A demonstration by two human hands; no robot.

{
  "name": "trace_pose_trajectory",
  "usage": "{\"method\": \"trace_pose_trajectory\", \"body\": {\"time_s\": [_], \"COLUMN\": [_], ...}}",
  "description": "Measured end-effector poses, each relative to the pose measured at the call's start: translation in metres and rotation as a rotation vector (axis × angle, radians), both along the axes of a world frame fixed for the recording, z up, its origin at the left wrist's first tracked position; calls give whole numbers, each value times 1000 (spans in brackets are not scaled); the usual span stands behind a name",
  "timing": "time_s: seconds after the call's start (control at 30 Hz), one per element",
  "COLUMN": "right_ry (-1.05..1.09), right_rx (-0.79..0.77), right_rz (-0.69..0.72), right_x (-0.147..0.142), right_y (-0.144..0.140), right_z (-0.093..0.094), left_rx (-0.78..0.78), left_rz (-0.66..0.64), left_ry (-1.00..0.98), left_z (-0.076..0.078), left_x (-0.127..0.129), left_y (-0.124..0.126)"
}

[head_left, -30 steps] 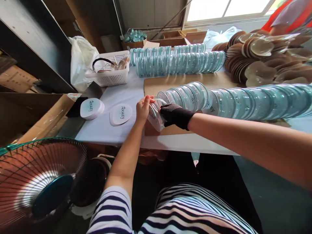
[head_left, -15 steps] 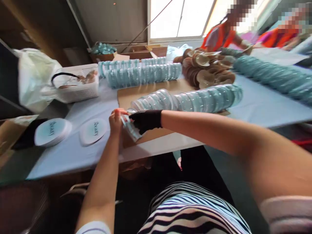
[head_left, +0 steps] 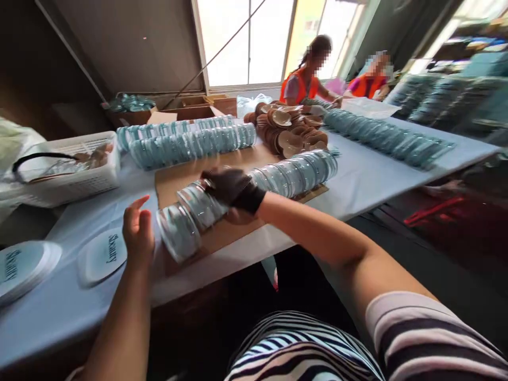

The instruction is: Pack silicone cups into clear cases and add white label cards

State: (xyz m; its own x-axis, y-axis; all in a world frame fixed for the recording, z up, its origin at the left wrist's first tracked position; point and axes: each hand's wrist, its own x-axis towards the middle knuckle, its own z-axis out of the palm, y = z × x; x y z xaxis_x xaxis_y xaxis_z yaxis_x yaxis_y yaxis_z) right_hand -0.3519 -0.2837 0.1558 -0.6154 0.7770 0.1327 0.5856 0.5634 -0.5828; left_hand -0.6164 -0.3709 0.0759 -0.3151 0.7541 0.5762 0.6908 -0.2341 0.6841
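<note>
A row of clear, round plastic-wrapped pieces (head_left: 293,174) lies on its side along a sheet of brown cardboard (head_left: 166,182). My right hand (head_left: 230,189), in a dark glove, is wrapped over the row's middle from above, its thumb low on the near side. At the row's left end, several of these pieces (head_left: 180,233) lean slightly apart from the others. My left hand (head_left: 138,230) is bare and raised just left of that end, fingers apart and holding nothing. Beside it sits a white rounded card (head_left: 103,255) with dark lettering.
A stack of similar cards (head_left: 27,267) lies at far left. Behind are a white basket (head_left: 83,180), rows of bluish wrapped pieces (head_left: 190,140) and a pile of brown dish-like pieces (head_left: 291,138). Two people in orange vests (head_left: 301,84) work across the white-covered table (head_left: 357,185).
My left hand has let go of the clear pieces at the left end and opened. My right hand has shifted right along the row. The view has swung right.
</note>
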Motion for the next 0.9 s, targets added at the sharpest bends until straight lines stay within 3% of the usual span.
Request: {"method": "trace_pose_trajectory", "body": {"time_s": [0.07, 0.1, 0.2, 0.3, 0.43, 0.57, 0.8, 0.9], "right_ry": [-30, -75, -276, -374, -442, -447, -357, -236], "right_rx": [185, 192, -7, -5, 98, 141, 239, 280], "right_rz": [-151, -214, -184, -123, -85, -78, -87, -112], "right_x": [16, 20, 16, 8, 7, 12, 13, 41], "right_y": [44, 63, 92, 76, 46, 40, 41, 54], "right_z": [-8, -17, -41, -46, -33, -33, -51, -45], "left_rx": [-54, -106, -228, -228, -165, -199, -268, -253], "left_rz": [-34, -45, -10, 82, 221, 279, 198, 182], "left_ry": [-16, -21, -46, -109, -179, -184, -13, 102], "left_z": [-3, -7, -23, -28, -17, -8, -6, -1], "left_x": [10, 16, 33, 30, 0, -17, -2, 1], "left_y": [-19, -27, -42, -44, -31, -13, -4, -12]}}
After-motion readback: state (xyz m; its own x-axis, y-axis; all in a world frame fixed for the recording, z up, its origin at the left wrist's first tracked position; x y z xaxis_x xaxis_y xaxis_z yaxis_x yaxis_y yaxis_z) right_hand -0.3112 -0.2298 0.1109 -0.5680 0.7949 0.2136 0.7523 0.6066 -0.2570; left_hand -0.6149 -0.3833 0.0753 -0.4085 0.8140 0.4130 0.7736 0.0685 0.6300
